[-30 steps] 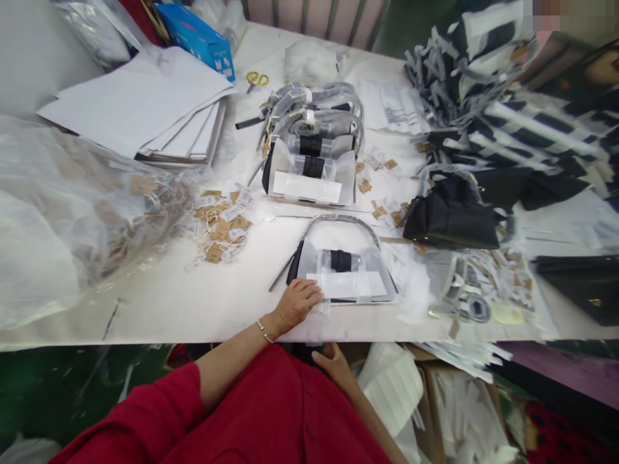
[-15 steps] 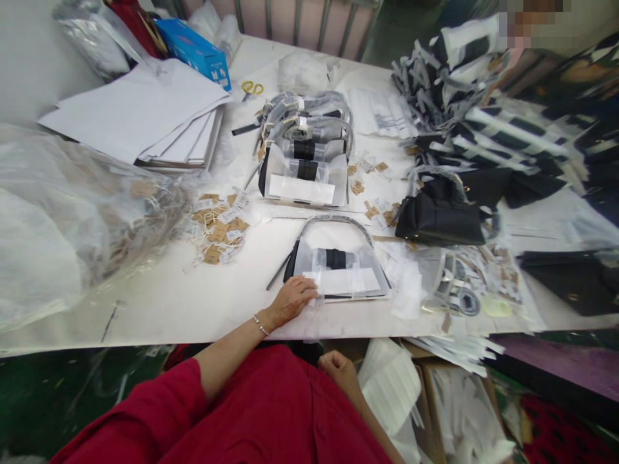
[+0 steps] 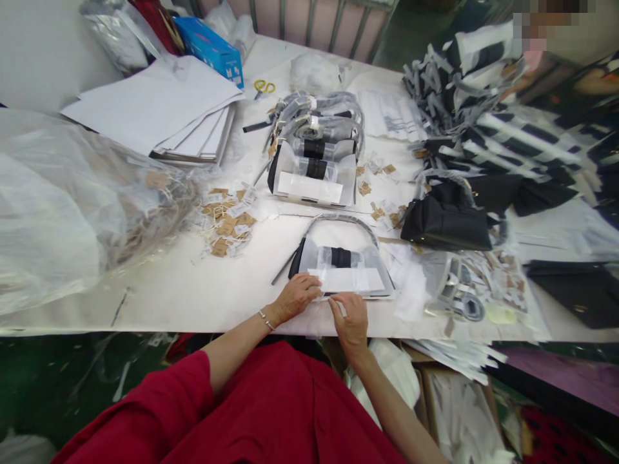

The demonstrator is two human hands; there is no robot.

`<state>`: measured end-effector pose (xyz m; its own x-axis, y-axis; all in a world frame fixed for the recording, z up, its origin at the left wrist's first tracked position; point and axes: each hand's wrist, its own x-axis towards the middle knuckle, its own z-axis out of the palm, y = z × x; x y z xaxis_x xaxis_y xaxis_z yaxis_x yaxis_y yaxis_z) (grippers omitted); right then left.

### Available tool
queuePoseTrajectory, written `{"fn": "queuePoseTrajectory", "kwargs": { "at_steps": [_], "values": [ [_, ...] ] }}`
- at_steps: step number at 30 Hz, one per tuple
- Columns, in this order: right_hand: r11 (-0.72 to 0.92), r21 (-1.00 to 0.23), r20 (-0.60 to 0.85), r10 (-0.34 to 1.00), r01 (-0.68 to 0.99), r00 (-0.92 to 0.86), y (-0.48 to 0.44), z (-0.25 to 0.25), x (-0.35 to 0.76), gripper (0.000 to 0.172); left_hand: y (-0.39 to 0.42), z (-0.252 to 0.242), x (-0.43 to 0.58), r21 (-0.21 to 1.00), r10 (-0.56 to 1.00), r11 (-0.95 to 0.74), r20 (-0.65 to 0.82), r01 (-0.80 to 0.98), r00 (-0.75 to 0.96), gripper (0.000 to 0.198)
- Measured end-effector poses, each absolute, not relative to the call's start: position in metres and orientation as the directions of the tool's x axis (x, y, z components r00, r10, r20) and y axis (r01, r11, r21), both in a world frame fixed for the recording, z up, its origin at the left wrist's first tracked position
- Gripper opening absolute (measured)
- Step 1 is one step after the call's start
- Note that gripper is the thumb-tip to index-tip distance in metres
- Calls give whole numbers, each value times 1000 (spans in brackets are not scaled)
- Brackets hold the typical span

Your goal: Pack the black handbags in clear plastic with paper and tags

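A black handbag [image 3: 341, 257] lies before me at the table's near side, faced with pale wrapping and a white strip [image 3: 355, 280]. Its handle [image 3: 348, 218] arches away from me in clear plastic. My left hand [image 3: 300, 294] is closed at the bag's lower left corner, fingers bent over its edge. Close beside it, my right hand [image 3: 351, 317] is at the bag's near edge, thumb and forefinger brought together; what they pinch is too small to make out. A dark strap end [image 3: 284, 267] sticks out left of the bag.
Similar wrapped bags [image 3: 312, 187] stand stacked behind. Brown tags [image 3: 227, 222] lie to the left, near a large clear plastic bag [image 3: 62, 212]. White sheets [image 3: 155, 106] and yellow-handled scissors [image 3: 264, 86] are farther back. An unwrapped black bag [image 3: 447, 222] sits right. Another person is at the far right.
My right hand has risen from below the table edge to the bag's near edge, beside my left hand. My left hand stays at the bag's corner. The view has shifted slightly.
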<state>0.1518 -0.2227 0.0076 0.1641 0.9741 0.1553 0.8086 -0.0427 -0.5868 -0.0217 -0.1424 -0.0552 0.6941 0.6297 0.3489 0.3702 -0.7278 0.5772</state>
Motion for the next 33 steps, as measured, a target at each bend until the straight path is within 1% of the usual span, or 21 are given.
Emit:
{"fn": "queuePoseTrajectory", "kwargs": {
  "at_steps": [1, 3, 6, 9, 12, 15, 19, 21, 23, 25, 27, 29, 30, 31, 32, 33],
  "values": [
    [7, -546, 189, 975, 838, 115, -213, 13, 155, 22, -142, -55, -21, 579, 635, -725, 349, 374, 689, 18],
    [81, -494, 207, 978, 866, 27, -194, 20, 158, 19, -142, -54, -21, 583, 641, -721, 355, 374, 681, 19],
    [155, -449, 144, 985, 880, -100, -176, 21, 160, 16, -141, -53, -21, 580, 640, -728, 385, 365, 665, 24],
    [193, -413, 60, 981, 890, -184, -171, 15, 164, 11, -140, -53, -22, 577, 637, -731, 387, 364, 667, 22],
    [246, -388, 31, 967, 888, -254, -172, 12, 170, 8, -141, -53, -23, 591, 640, -722, 371, 360, 673, 20],
    [318, -340, 27, 944, 885, -329, -173, 14, 172, 11, -140, -49, -26, 617, 642, -711, 375, 337, 668, 20],
    [397, -277, 23, 913, 875, -407, -174, 16, 172, 26, -137, -42, -30, 633, 603, -721, 371, 283, 706, 14],
    [409, -256, 36, 910, 876, -414, -173, 14, 172, 28, -137, -38, -28, 647, 630, -695, 337, 314, 700, 15],
    [411, -247, 56, 910, 878, -410, -173, 11, 172, 26, -138, -37, -23, 640, 686, -658, 293, 397, 665, 16],
    [402, -258, 83, 915, 878, -395, -173, 10, 171, 25, -140, -37, -17, 590, 707, -658, 271, 467, 653, 18],
    [370, -295, 123, 929, 881, -349, -179, 10, 171, 25, -143, -39, -13, 519, 680, -700, 278, 490, 678, 15],
    [272, -377, 168, 960, 886, -224, -194, 10, 170, 23, -146, -42, -12, 463, 655, -735, 299, 495, 694, 8],
    [188, -445, 174, 977, 875, -122, -206, 9, 170, 21, -148, -44, -12, 445, 651, -744, 314, 498, 691, 9],
    [70, -532, 147, 989, 844, 10, -221, 6, 170, 19, -149, -46, -12, 434, 651, -748, 330, 502, 684, 10],
    [-81, -625, 74, 984, 777, 163, -239, 2, 169, 19, -150, -48, -12, 426, 650, -751, 346, 504, 676, 11],
    [-252, -704, -52, 951, 664, 306, -257, -3, 168, 23, -150, -50, -13, 420, 648, -755, 363, 504, 670, 11]
  ]
}}
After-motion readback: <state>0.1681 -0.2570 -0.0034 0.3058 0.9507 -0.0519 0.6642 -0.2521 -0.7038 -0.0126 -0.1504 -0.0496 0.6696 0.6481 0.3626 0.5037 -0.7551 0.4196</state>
